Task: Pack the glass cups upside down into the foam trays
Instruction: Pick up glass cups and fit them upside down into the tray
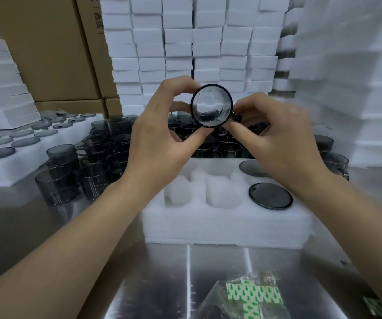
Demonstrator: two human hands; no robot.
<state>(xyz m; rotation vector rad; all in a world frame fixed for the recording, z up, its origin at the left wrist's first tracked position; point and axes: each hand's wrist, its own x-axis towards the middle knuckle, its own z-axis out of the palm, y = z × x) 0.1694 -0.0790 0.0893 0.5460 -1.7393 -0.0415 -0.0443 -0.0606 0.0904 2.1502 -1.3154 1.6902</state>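
Observation:
A smoky glass cup [211, 106] is held up in front of me, its round mouth facing the camera. My left hand [160, 137] grips its rim from the left with thumb and fingers. My right hand [277, 139] holds its right side by the handle. Below them a white foam tray [226, 224] lies on the steel table. Two cups [270, 196] sit upside down in its right-hand pockets; the other pockets show only white foam.
Many loose grey glass cups [70, 171] stand on the table left of and behind the tray. A filled foam tray [8, 166] lies at the left. Stacked foam trays [208, 42] and cardboard boxes [54, 42] wall the back. A plastic bag [249, 298] lies near the front edge.

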